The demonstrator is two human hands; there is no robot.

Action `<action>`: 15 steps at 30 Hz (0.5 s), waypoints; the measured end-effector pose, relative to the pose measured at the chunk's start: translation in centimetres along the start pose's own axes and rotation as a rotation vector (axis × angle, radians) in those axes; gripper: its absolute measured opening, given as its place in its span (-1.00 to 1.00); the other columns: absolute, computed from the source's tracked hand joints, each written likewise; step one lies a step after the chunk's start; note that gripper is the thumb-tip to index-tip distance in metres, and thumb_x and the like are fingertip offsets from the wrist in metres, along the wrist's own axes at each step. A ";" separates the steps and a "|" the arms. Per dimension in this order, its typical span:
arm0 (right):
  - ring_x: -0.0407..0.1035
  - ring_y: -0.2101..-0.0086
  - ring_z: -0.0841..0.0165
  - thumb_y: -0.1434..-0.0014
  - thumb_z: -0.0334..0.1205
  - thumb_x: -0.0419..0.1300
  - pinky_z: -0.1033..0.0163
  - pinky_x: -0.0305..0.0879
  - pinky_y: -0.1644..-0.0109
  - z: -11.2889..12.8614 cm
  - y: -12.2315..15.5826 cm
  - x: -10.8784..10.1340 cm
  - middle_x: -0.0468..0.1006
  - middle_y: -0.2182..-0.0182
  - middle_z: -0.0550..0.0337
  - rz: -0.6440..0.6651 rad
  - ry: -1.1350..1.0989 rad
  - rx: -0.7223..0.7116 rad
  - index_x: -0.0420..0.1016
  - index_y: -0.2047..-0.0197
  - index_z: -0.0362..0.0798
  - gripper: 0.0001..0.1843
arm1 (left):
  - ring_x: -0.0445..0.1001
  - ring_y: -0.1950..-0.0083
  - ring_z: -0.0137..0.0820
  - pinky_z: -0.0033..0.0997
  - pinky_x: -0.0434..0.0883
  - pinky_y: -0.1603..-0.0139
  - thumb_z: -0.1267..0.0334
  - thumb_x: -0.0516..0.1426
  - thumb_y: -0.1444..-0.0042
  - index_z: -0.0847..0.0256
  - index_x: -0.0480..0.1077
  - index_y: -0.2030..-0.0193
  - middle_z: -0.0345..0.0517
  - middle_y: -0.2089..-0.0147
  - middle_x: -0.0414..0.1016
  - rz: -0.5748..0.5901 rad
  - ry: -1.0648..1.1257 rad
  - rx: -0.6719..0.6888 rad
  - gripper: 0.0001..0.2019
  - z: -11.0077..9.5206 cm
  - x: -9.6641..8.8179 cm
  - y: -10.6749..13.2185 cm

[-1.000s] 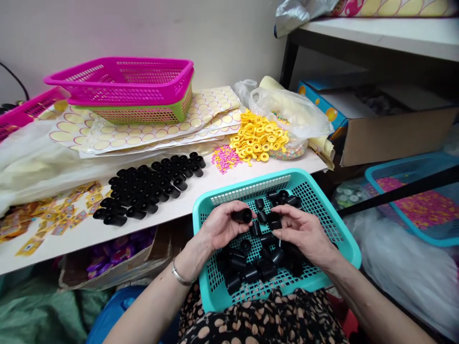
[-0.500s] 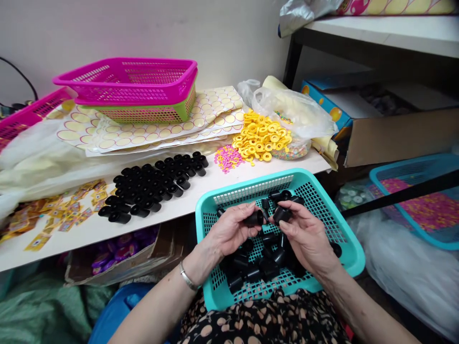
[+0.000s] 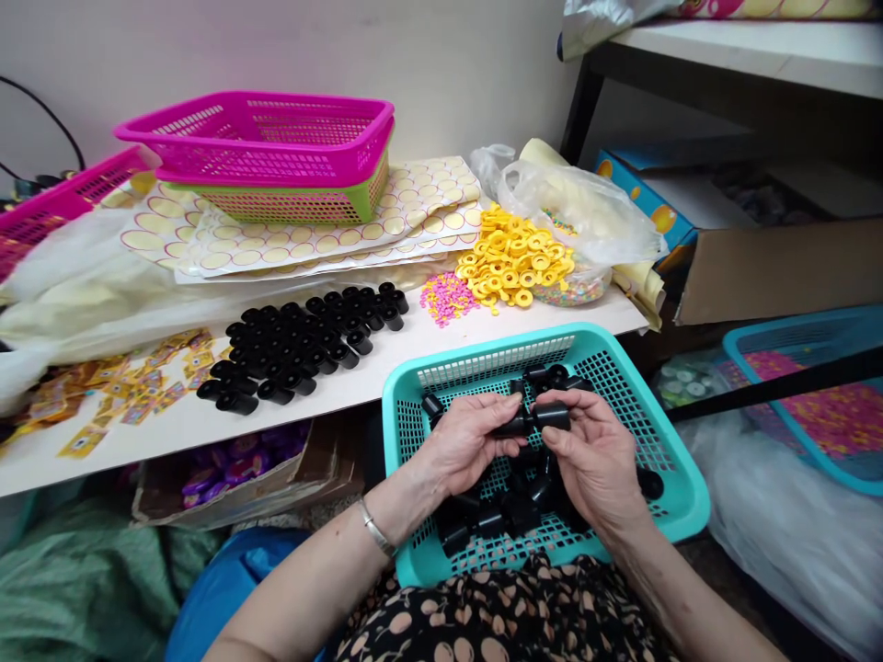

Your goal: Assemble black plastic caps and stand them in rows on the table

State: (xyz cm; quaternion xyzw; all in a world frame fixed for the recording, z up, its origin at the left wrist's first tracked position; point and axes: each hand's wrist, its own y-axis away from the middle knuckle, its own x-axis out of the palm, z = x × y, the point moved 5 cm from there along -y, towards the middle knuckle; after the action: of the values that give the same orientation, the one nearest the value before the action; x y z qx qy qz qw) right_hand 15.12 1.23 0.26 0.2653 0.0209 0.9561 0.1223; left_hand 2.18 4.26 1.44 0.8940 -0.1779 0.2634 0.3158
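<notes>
Over a turquoise plastic basket point(image 3: 682, 496) on my lap, my left hand point(image 3: 475, 437) pinches one black plastic cylinder point(image 3: 511, 425). Between the fingers of my right hand point(image 3: 597, 450) is a second black cylinder point(image 3: 552, 416). The two pieces meet end to end, roughly level; whether one sits inside the other I cannot tell. Loose black parts point(image 3: 489, 517) lie in the basket beneath both hands. On the white table ahead, many black cylinders point(image 3: 290, 345) stand upright in a close group.
Yellow rings point(image 3: 514, 262) and small pink and yellow pieces point(image 3: 447, 299) lie on the table point(image 3: 386, 368). Little yellow packets point(image 3: 138, 382) are at left. A pink basket point(image 3: 262, 170) rests in a green one on printed sheets point(image 3: 434, 198). An open carton point(image 3: 773, 271) stands at right.
The two black cylinders were apart and are now end to end. My right hand has turned its piece sideways. The view has shifted slightly.
</notes>
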 end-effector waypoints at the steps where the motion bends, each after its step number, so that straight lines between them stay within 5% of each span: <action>1: 0.44 0.21 0.44 0.15 -0.41 0.42 0.34 0.39 0.11 -0.1 0.0 0.1 0.56 0.23 0.25 0.017 0.040 -0.019 0.46 0.22 0.02 -0.60 | 0.36 0.53 -0.60 -0.65 0.33 0.55 0.24 0.30 0.05 0.42 0.44 0.39 -0.13 0.44 0.40 0.008 -0.008 0.004 -0.76 0.0 0.1 0.0; 6: 0.38 0.04 0.27 -0.04 -0.33 0.32 0.06 0.32 -0.09 -0.3 0.5 0.4 0.50 0.06 0.14 0.106 0.414 -0.278 0.50 0.09 0.07 -0.67 | 0.35 0.45 -0.60 -0.64 0.31 0.49 0.18 0.27 0.00 0.38 0.41 0.33 -0.16 0.38 0.37 -0.010 0.020 0.062 -0.74 0.6 1.1 -0.1; 10: 0.13 -0.19 0.13 -0.17 -0.12 0.21 -0.10 0.10 -0.26 -0.2 1.6 1.1 0.27 -0.21 0.05 0.339 0.742 -0.489 0.26 -0.24 0.09 -0.43 | 0.34 0.45 -0.61 -0.61 0.27 0.47 0.15 0.26 0.01 0.30 0.37 0.26 -0.18 0.31 0.38 -0.013 -0.035 0.083 -0.72 0.4 1.3 0.1; 13: 0.02 -0.25 0.12 -0.19 0.00 0.15 -0.11 0.02 -0.29 -0.2 1.2 0.6 0.15 -0.28 0.09 0.444 0.798 -0.344 0.14 -0.30 0.12 -0.37 | 0.31 0.50 -0.60 -0.58 0.24 0.49 0.20 0.31 0.07 0.29 0.38 0.22 -0.21 0.41 0.40 0.026 -0.241 0.095 -0.69 -1.5 0.4 0.5; 15: 0.10 -0.21 0.15 -0.19 0.00 0.15 -0.06 0.13 -0.25 0.0 0.4 -0.5 0.16 -0.27 0.10 0.395 0.769 -0.164 0.11 -0.31 0.13 -0.35 | 0.31 0.50 -0.59 -0.57 0.24 0.47 0.27 0.34 0.12 0.28 0.40 0.25 -0.24 0.46 0.41 -0.042 -0.398 0.201 -0.70 -4.2 -1.2 0.9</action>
State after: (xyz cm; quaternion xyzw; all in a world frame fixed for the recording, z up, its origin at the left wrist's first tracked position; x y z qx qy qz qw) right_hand 15.40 0.69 0.05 -0.1217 -0.0623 0.9888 -0.0590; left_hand -0.73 6.55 3.87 0.9589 -0.1909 0.0917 0.1891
